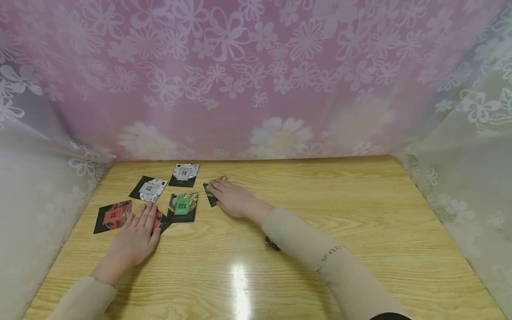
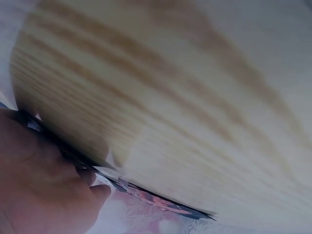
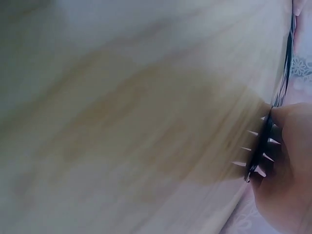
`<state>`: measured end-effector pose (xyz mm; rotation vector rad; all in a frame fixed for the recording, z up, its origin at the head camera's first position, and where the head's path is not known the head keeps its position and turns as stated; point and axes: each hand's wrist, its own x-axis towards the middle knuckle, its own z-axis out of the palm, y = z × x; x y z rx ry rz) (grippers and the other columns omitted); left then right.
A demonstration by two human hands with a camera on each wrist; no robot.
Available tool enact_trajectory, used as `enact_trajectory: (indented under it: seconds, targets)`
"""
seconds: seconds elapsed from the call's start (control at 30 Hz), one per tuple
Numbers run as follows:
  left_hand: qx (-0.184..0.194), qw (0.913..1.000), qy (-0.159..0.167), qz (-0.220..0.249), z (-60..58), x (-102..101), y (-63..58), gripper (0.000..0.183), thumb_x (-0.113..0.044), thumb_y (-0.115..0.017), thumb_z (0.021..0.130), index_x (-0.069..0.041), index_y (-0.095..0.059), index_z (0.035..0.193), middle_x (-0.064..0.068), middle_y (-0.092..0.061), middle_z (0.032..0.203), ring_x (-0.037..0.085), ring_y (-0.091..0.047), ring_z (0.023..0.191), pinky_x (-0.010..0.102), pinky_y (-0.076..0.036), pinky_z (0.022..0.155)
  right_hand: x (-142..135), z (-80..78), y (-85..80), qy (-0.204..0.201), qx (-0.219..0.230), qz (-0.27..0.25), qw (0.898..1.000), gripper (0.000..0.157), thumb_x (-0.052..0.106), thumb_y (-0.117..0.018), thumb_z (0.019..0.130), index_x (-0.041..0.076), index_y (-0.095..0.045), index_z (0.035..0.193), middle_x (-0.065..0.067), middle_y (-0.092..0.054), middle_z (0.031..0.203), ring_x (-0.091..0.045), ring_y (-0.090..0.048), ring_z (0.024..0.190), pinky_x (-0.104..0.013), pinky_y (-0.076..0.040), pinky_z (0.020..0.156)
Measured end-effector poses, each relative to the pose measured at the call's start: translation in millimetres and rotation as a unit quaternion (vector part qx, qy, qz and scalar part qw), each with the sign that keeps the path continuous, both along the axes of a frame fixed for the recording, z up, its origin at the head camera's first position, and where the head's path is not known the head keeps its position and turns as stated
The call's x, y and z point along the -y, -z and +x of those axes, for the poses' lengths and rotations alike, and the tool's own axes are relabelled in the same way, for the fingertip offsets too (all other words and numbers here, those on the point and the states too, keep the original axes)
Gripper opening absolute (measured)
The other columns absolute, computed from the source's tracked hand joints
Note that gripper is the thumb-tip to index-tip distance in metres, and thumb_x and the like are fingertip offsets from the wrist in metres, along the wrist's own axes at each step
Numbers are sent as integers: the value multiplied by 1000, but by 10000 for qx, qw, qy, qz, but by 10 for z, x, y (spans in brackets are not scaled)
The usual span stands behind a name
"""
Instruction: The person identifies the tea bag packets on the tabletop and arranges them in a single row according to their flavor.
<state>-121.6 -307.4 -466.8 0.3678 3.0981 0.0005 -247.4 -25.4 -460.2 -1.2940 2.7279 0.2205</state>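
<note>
My left hand [image 1: 136, 235] lies with straight fingers over a red-and-black flat packet [image 1: 158, 218], which is partly hidden under it. Just left of those fingers is another red-and-black packet [image 1: 115, 216]. Over to the right, my right hand [image 1: 232, 197] rests its extended fingers on a green-and-black packet [image 1: 210, 197] and covers much of it. Between the hands lies a second green-and-black packet [image 1: 183, 207]. In the left wrist view the left hand [image 2: 46, 180] is low against the wooden surface; the right wrist view shows the right hand [image 3: 287, 165] pressed over its packet's dark edge.
Two white-and-black packets, one tilted [image 1: 149, 189] and one farther back [image 1: 184, 175], lie beyond the left hand. A small dark object [image 1: 272, 243] shows from under the right forearm. Floral curtains [image 1: 256, 89] enclose the wooden table [image 1: 340, 191] at the back and sides.
</note>
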Motion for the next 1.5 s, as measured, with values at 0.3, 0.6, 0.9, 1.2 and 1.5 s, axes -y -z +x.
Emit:
enact_trajectory:
  seconds: [0.3,0.6,0.9,1.2,1.5]
  targets:
    - [12,10000,59,27,-25,-7,34,65,-34,-36,101,4,-15,149,25,-18,154,41,-18,141,60,-20,111,-222,-60,24,207,177,-177,9995,58,35,-32,103,14,-11,153,-6,-7,159,-23,-6,147,-36,-10,120]
    - [69,9999,57,53,-42,14,76,66,-36,-32,102,3,-10,150,24,-12,155,39,-12,143,60,-18,112,-471,-98,-5,281,213,-337,9988,58,33,-35,103,12,-13,152,-9,-11,159,-23,-9,146,-37,-14,120]
    - [26,10000,73,44,-40,12,72,66,-35,-33,102,3,-10,150,24,-12,155,39,-12,143,60,-18,112,-852,-114,-23,489,320,-512,9970,58,30,-38,102,10,-15,152,-10,-13,158,-24,-12,146,-39,-16,119]
    - [-19,10000,86,24,-34,13,94,66,-35,-33,102,3,-11,150,24,-13,155,39,-12,143,60,-19,111,-1309,-130,6,678,307,-838,9937,56,27,-40,102,8,-20,151,-12,-15,157,-27,-16,145,-42,-19,118]
    - [-133,9998,110,70,-22,9,90,65,-33,-36,101,4,-13,149,25,-16,154,39,-15,142,60,-21,111,-1734,-140,28,950,314,-978,9902,56,26,-41,102,8,-20,151,-13,-16,157,-29,-17,144,-45,-20,117]
